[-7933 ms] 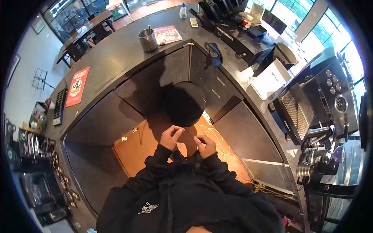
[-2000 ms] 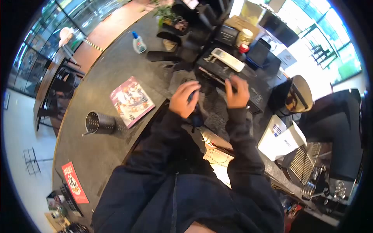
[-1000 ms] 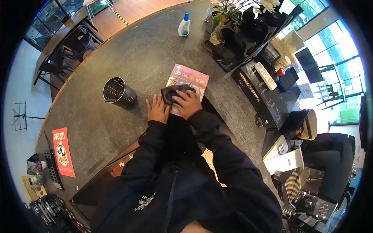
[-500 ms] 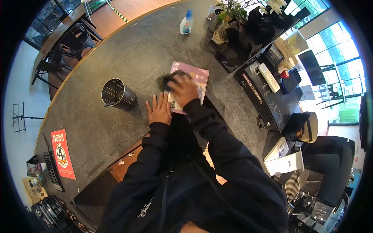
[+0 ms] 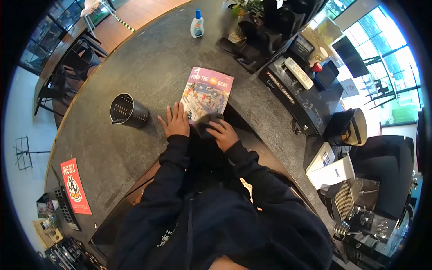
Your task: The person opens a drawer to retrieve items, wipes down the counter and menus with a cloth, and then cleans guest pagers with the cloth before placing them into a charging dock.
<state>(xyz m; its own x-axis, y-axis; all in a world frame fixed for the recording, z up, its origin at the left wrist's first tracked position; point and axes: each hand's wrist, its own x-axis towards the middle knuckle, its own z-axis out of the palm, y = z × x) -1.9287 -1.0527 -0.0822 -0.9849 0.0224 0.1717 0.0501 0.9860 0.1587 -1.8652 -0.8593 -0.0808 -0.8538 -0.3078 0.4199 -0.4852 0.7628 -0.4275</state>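
Observation:
A pink booklet (image 5: 208, 93) titled "Find the Bear" lies on the grey counter in front of me. At its lower left corner my left hand (image 5: 176, 120) rests flat, fingers spread, its fingertips close to the booklet's edge. My right hand (image 5: 223, 133) is at the booklet's bottom edge, fingers curled over a dark cloth (image 5: 209, 123). The cloth is blurred and partly hidden against my dark sleeves. To the left of my hands stands a black perforated metal cup (image 5: 130, 111) with a thin dark stick-like thing in it.
A white bottle with a blue cap (image 5: 197, 24) stands on the far counter (image 5: 157, 58). At lower left lies a red menu (image 5: 75, 186). On the right, a black cash drawer (image 5: 294, 96) carries a white remote-like device (image 5: 298, 73). A plant (image 5: 247, 8) stands at the back.
My right hand has moved with the cloth from the upper left of the booklet down to its bottom edge, uncovering the cover. My left hand stays flat beside it. The view has shifted slightly.

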